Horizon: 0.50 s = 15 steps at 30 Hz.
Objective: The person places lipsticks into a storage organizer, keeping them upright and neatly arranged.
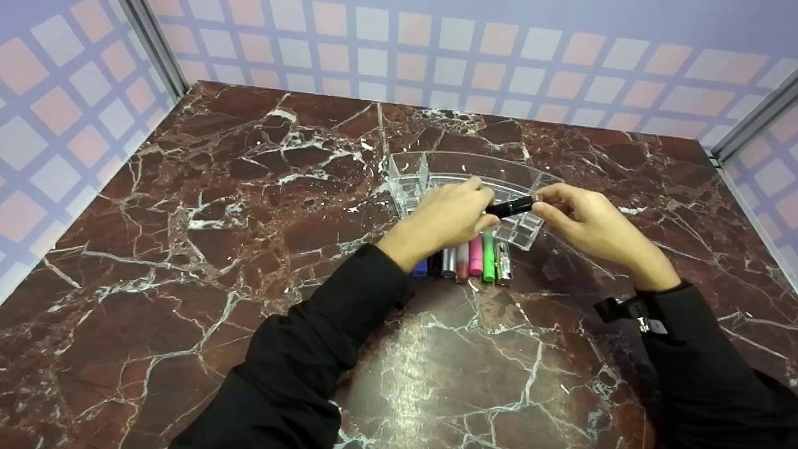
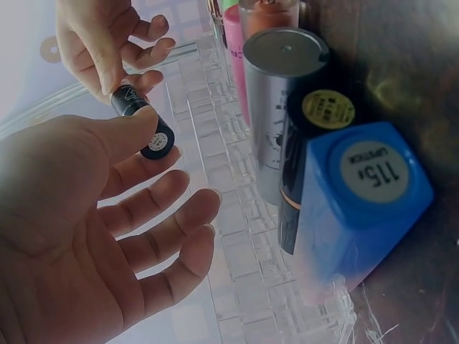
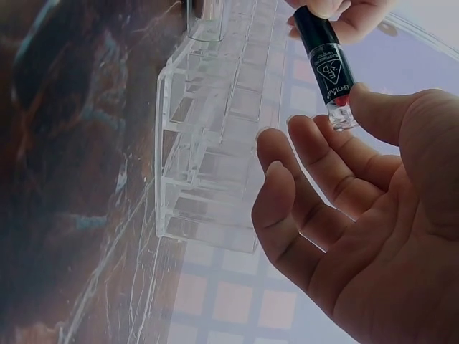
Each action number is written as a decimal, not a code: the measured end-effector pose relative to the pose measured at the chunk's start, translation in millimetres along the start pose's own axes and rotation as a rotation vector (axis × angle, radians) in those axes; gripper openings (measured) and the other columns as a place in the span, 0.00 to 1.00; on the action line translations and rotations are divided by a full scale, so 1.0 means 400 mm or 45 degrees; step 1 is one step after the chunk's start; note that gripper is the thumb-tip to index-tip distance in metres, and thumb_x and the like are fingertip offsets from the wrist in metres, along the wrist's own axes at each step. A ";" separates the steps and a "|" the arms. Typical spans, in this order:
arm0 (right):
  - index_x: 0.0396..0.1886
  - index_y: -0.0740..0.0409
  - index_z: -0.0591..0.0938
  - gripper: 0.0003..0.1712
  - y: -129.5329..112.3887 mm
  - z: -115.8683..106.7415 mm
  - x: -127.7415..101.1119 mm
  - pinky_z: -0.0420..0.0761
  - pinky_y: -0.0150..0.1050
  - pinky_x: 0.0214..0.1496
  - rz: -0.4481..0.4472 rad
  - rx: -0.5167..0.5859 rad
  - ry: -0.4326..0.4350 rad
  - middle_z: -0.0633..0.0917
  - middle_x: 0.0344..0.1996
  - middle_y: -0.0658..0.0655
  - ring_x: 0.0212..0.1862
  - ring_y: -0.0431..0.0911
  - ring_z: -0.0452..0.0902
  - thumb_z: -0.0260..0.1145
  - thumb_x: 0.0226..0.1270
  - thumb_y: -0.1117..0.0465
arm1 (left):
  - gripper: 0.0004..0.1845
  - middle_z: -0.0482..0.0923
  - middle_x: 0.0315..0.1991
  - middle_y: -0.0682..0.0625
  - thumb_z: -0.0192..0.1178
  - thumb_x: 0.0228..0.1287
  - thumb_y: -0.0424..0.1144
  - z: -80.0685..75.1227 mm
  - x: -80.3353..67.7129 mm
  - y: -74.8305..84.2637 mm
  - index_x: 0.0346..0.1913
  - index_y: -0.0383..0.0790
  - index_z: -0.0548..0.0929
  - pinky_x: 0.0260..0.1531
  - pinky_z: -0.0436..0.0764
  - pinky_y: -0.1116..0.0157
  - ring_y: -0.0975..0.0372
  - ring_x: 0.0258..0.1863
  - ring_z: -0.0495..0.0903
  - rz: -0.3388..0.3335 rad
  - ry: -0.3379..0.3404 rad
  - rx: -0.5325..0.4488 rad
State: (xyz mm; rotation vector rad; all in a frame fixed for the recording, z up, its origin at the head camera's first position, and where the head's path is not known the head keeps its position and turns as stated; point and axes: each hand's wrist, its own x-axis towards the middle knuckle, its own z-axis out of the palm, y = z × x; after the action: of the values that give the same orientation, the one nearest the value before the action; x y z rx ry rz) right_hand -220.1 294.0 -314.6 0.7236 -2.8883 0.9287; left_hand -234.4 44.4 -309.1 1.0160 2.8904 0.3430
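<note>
Head view: dark red marble bench (image 1: 187, 249) with white veining fills most of the frame; glare patch at lower centre. Behind and at both sides, walls (image 1: 436, 43) with a pink and pale-blue square pattern, and metal corner posts at upper left and far right. At centre right of the frame, a clear acrylic organiser (image 1: 436, 171), curved and split into small compartments, stands on the bench. Just in front of it, a row of lipsticks (image 1: 475, 257) lies side by side: blue, black, silver, peach, pink, green and a clear-capped one. Over the organiser, both hands meet on a black lipstick tube (image 1: 510, 207) held off the bench, roughly level. The left hand (image 1: 452, 215) has its thumb tip pinching one end while the other fingers stay loosely spread, seen in the left wrist view. The right hand (image 1: 583, 218) pinches the other end between thumb and fingertips, the rest of the fingers relaxed. So both grips close on the tube by fingertips only. The person wears black sleeves, and a strap (image 1: 629, 312) shows on the right wrist.
</note>
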 end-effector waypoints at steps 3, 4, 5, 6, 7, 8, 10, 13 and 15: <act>0.56 0.59 0.81 0.19 -0.001 0.000 -0.001 0.74 0.33 0.23 0.010 0.014 0.001 0.83 0.29 0.58 0.25 0.44 0.75 0.59 0.79 0.50 | 0.19 0.73 0.48 0.50 0.53 0.77 0.55 0.001 0.004 0.001 0.54 0.43 0.79 0.34 0.79 0.67 0.61 0.36 0.76 0.004 -0.015 0.015; 0.56 0.58 0.81 0.19 -0.002 -0.001 -0.002 0.74 0.33 0.23 0.018 0.022 0.000 0.83 0.29 0.58 0.24 0.44 0.75 0.59 0.79 0.50 | 0.19 0.73 0.48 0.50 0.54 0.77 0.54 0.002 0.006 0.002 0.53 0.43 0.80 0.35 0.79 0.67 0.61 0.36 0.76 0.005 -0.016 0.014; 0.55 0.58 0.81 0.18 -0.002 -0.001 -0.002 0.74 0.34 0.22 0.023 0.036 0.000 0.83 0.29 0.58 0.24 0.44 0.75 0.59 0.79 0.50 | 0.19 0.74 0.48 0.50 0.54 0.77 0.54 0.001 0.008 0.002 0.53 0.43 0.80 0.35 0.79 0.67 0.61 0.36 0.76 0.007 -0.017 0.014; 0.55 0.59 0.81 0.18 -0.003 -0.002 -0.002 0.75 0.34 0.23 0.031 0.060 -0.001 0.83 0.29 0.59 0.25 0.45 0.76 0.59 0.79 0.51 | 0.18 0.74 0.48 0.50 0.54 0.77 0.54 0.001 0.010 0.002 0.53 0.42 0.80 0.35 0.79 0.67 0.61 0.37 0.76 0.010 -0.012 0.010; 0.55 0.59 0.81 0.18 -0.004 -0.003 -0.002 0.76 0.34 0.23 0.041 0.087 -0.002 0.84 0.30 0.59 0.25 0.45 0.77 0.59 0.79 0.51 | 0.18 0.75 0.47 0.51 0.55 0.76 0.53 0.000 0.013 0.002 0.53 0.43 0.80 0.35 0.79 0.67 0.61 0.37 0.76 0.014 -0.001 0.005; 0.55 0.59 0.80 0.17 -0.005 -0.004 -0.002 0.77 0.34 0.23 0.051 0.114 -0.001 0.84 0.31 0.60 0.26 0.45 0.77 0.59 0.79 0.52 | 0.17 0.75 0.47 0.51 0.55 0.76 0.52 -0.001 0.015 0.002 0.52 0.43 0.80 0.36 0.79 0.67 0.61 0.37 0.76 0.020 0.010 -0.002; 0.55 0.61 0.79 0.16 -0.006 -0.005 -0.002 0.80 0.35 0.25 0.054 0.157 0.004 0.84 0.33 0.61 0.28 0.44 0.80 0.59 0.79 0.54 | 0.15 0.76 0.46 0.51 0.56 0.76 0.50 -0.003 0.021 0.003 0.52 0.43 0.80 0.35 0.79 0.68 0.61 0.37 0.76 0.037 0.038 -0.016; 0.56 0.62 0.79 0.16 -0.006 -0.007 -0.001 0.81 0.35 0.27 0.044 0.185 0.027 0.85 0.39 0.62 0.32 0.41 0.82 0.59 0.79 0.55 | 0.11 0.78 0.44 0.51 0.58 0.76 0.46 -0.008 0.030 0.006 0.51 0.43 0.80 0.34 0.79 0.68 0.61 0.36 0.76 0.063 0.081 -0.027; 0.57 0.62 0.79 0.16 -0.005 -0.007 -0.001 0.80 0.33 0.26 0.033 0.181 0.051 0.85 0.42 0.62 0.33 0.40 0.83 0.59 0.80 0.56 | 0.10 0.79 0.43 0.51 0.58 0.75 0.44 -0.009 0.035 0.010 0.51 0.43 0.81 0.33 0.79 0.68 0.61 0.35 0.77 0.073 0.098 -0.022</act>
State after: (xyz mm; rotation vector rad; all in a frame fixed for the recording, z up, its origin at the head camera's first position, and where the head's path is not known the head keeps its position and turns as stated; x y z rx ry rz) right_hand -219.3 294.3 -311.4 0.6688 -2.8258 1.1475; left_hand -243.4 55.4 -304.5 1.1084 2.9247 0.4190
